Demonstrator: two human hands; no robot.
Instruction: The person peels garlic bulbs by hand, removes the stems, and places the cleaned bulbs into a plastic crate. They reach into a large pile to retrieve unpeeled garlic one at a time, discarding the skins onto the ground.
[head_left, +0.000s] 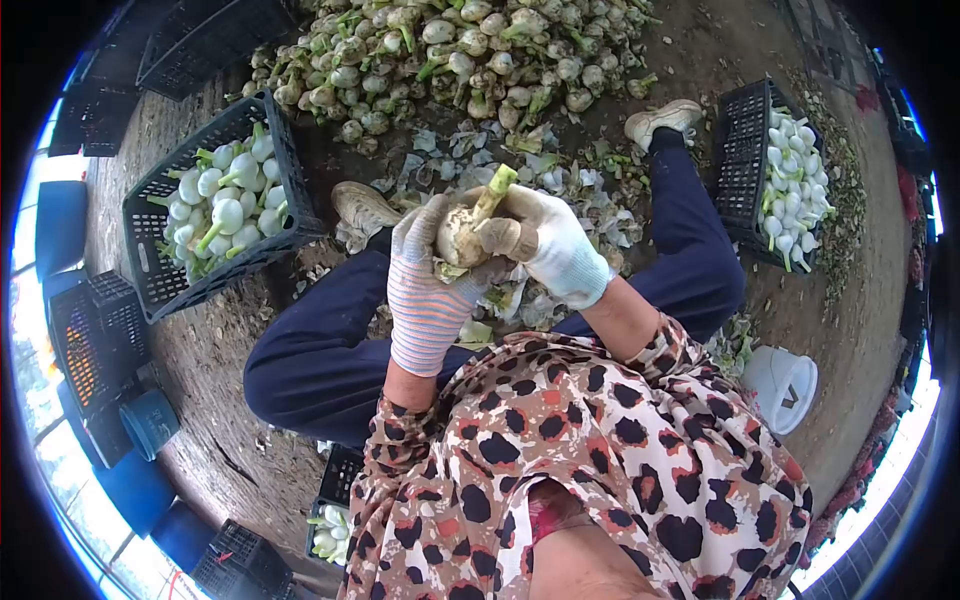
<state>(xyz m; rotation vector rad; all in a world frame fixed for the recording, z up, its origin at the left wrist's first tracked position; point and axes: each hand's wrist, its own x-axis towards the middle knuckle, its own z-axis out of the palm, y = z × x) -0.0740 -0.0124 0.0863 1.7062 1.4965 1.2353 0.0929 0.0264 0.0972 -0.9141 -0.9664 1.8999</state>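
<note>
My left hand (428, 270), in a striped glove, wraps round the lower left side of a dirty garlic bulb (460, 238). A short green stalk stub (494, 192) sticks up from the bulb, leaning right. My right hand (550, 238), in a white and pale blue glove, is closed at the bulb's right side, its soiled fingers against the bulb and the stalk base. Brownish outer skin covers the bulb, and a loose flap hangs at its bottom. Papery peelings (590, 200) litter the ground beneath both hands, between my legs.
A large heap of unpeeled garlic (480, 50) lies ahead. Black crates of clean white bulbs stand left (150, 250) and right (740, 150). A white bucket (785, 385) is by my right hip. Behind my left side sits another crate (340, 475) with bulbs.
</note>
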